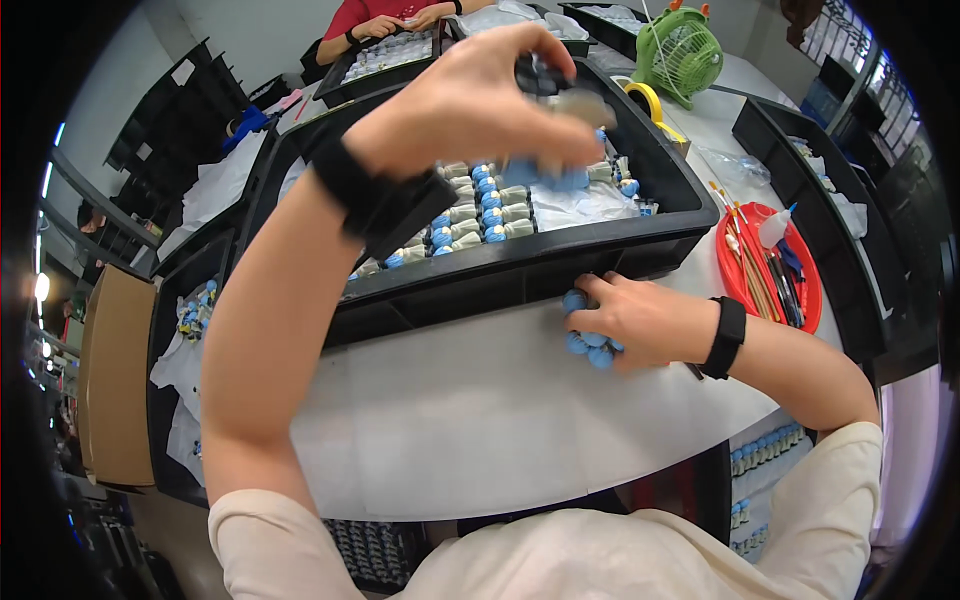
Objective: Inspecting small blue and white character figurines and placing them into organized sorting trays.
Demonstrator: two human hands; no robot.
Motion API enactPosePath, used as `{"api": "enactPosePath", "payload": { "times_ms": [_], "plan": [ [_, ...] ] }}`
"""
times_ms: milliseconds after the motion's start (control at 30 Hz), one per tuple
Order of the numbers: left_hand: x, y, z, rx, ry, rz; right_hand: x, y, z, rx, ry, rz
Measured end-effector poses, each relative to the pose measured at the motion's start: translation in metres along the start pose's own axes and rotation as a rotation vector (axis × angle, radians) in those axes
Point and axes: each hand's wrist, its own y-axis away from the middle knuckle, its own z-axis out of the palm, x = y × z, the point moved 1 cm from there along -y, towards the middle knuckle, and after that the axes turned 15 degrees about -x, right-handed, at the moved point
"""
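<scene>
My left hand (470, 110) is raised over a black tray (530, 262), its fingers bent round small blue-and-grey figurines (588, 108) with dark ends, smeared by motion. Beneath it, rows of figurines (492, 205) with blue round tops and grey-beige bodies lie in the tray, beside white lining. On the white tabletop (450, 410) in front of the tray, my right hand (645, 315) closes over a cluster of blue-topped figurines (590, 345). The palm hides part of that cluster. Black bands circle both wrists.
A red basket (730, 280) of brushes, pens and a small bottle stands at the right. Behind it are a yellow tape roll (645, 100) and a green fan (680, 55). More black trays (820, 190) flank the table. Opposite, a person in red (350, 20) works at another tray.
</scene>
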Motion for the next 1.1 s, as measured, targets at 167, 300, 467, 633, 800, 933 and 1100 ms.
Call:
{"api": "enactPosePath", "payload": {
  "times_ms": [167,300,467,633,800,933,1100],
  "plan": [
    [0.031,0.087,0.074,-0.294,-0.353,0.068,-0.007,-0.017,0.017,0.015,0.035,0.054],
    [-0.004,0.114,0.128,-0.589,-0.446,-0.139,-0.013,-0.022,0.023,0.015,0.029,0.090],
    [-0.036,0.115,0.163,-0.460,-0.595,-0.156,-0.028,-0.007,0.002,0.109,0.104,0.149],
    [-0.039,0.103,0.160,-0.441,-0.462,-0.187,-0.019,0.015,-0.068,0.298,-0.052,0.174],
    [-0.041,0.099,0.162,-0.500,-0.528,-0.254,0.053,-0.002,-0.126,0.277,0.126,0.310],
    [-0.019,0.101,0.149,-0.452,-0.698,-0.189,0.122,-0.038,-0.128,-0.011,0.135,0.360],
    [-0.002,0.117,0.111,-0.399,-0.469,-0.027,0.168,-0.088,-0.095,-0.386,0.077,0.529]
  ]
}}
